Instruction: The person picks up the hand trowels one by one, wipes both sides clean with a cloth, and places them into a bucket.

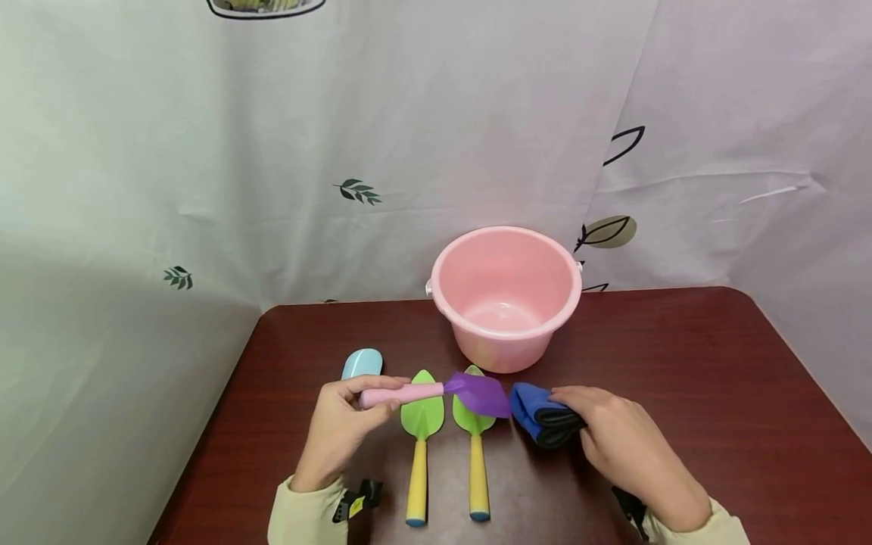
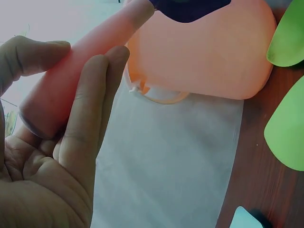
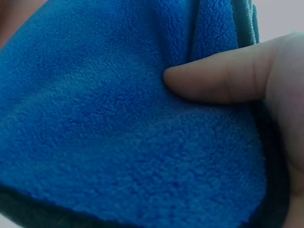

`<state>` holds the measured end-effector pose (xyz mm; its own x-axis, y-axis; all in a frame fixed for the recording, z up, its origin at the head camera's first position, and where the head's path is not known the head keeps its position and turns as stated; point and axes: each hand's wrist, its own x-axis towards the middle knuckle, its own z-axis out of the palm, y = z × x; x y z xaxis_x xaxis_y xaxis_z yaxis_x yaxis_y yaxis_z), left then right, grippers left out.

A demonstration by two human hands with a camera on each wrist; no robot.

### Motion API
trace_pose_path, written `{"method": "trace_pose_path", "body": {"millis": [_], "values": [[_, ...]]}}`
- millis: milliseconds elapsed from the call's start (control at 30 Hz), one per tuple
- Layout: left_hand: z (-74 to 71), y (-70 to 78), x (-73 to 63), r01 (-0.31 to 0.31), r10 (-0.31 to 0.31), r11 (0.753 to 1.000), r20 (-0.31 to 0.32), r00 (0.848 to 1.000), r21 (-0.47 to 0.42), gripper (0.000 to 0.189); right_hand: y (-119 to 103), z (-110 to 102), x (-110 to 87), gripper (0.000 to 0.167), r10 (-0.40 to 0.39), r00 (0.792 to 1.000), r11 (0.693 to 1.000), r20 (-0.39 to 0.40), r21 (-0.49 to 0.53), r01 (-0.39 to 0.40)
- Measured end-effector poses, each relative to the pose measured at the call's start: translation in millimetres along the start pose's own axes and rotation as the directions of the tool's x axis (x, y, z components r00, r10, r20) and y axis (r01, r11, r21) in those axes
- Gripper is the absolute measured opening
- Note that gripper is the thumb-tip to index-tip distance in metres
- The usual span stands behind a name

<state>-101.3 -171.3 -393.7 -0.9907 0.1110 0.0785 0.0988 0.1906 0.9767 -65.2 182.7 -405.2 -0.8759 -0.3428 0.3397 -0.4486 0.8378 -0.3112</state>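
Note:
My left hand [image 1: 346, 424] pinches the pink handle of a small purple-bladed toy shovel [image 1: 482, 395], thumb on one side and fingers on the other. The shovel lies sideways above two green garden trowels with yellow handles, the left trowel [image 1: 418, 481] and the right trowel [image 1: 479, 477]. In my right hand [image 1: 616, 435] is a folded blue cloth [image 1: 534, 405] with dark edging; the thumb [image 3: 213, 78] presses into its fluffy side. The cloth is just right of the purple blade. Behind the left hand, a light blue blade [image 1: 363, 363] is partly hidden.
A pink bucket [image 1: 506, 350] with white handle mounts stands at the back middle of the dark red wooden table [image 1: 681, 363]. Pale patterned fabric [image 1: 409, 136] hangs behind the table and along its sides.

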Motion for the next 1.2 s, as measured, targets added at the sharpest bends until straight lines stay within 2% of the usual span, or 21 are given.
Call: {"method": "trace_pose_path", "body": {"millis": [133,233,467,667,833,933,1200], "values": [[-2.7,3.7,-2.5,-0.003,0.003,1.000,0.003,1.000,0.009,0.026,-0.6,-1.1,0.3,0.050,0.020,1.000,1.000,0.019,0.006,-0.020],[-6.3,9.1,-4.8,-0.027,0.027,1.000,0.004,1.000,-0.011,0.023,-1.2,-1.4,0.1,0.050,0.035,0.999,0.999,0.036,0.011,-0.035],[-18.5,26.0,-3.5,-0.129,0.129,0.986,-0.006,0.992,-0.106,0.020,-1.2,-0.6,-0.8,0.052,0.022,0.999,1.000,0.023,0.020,-0.022],[-24.7,47.7,7.6,-0.187,0.190,0.967,0.002,0.982,-0.173,0.021,-0.7,-2.1,0.3,0.052,0.032,0.999,0.999,0.031,0.019,-0.033],[-24.5,70.5,18.6,-0.228,0.225,0.968,-0.042,0.973,-0.105,0.020,-0.9,-2.7,0.6,0.052,0.037,0.999,0.999,0.040,0.025,-0.038],[-21.2,83.8,26.1,-0.228,0.223,0.969,-0.054,0.973,-0.093,0.020,-1.0,-3.5,0.5,0.052,0.045,0.998,0.999,0.045,0.026,-0.046],[-14.6,104.9,41.2,-0.220,0.226,0.956,0.008,0.974,-0.195,0.024,-0.9,-5.1,0.0,0.052,0.048,0.998,0.998,0.045,0.028,-0.049]]}}
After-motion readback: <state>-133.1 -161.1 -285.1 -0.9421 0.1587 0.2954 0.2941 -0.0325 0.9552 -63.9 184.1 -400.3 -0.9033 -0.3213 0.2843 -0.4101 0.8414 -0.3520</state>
